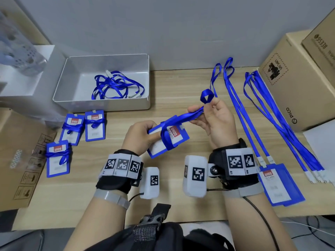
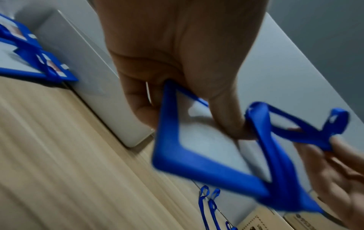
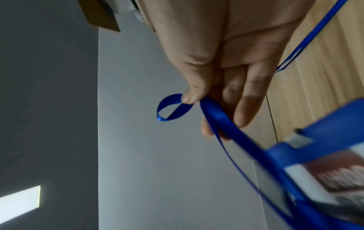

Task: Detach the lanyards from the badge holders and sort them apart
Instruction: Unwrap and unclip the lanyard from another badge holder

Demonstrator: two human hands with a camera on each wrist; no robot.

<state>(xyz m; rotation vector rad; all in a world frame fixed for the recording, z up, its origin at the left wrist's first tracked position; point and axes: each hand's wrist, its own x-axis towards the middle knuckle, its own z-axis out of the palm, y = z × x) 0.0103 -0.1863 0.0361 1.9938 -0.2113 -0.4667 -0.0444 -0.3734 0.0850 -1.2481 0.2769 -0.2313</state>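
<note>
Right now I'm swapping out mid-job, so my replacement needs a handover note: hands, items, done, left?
Left hand grips the badge holder above the table. Right hand pinches its lanyard, partly unwound.
Done: loose lanyards in the gray bin; more laid straight at right.
Left: finish this one, then three wrapped holders at left. The holders at right seem still clipped on.

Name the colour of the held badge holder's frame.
Blue frame on the badge holder, clearest in the head view.

"UHOO" on the badge holders (image 1: 170, 140), "PICO" on the cardboard box (image 1: 297, 91), "95338" on the upper box (image 1: 320, 42)
</note>
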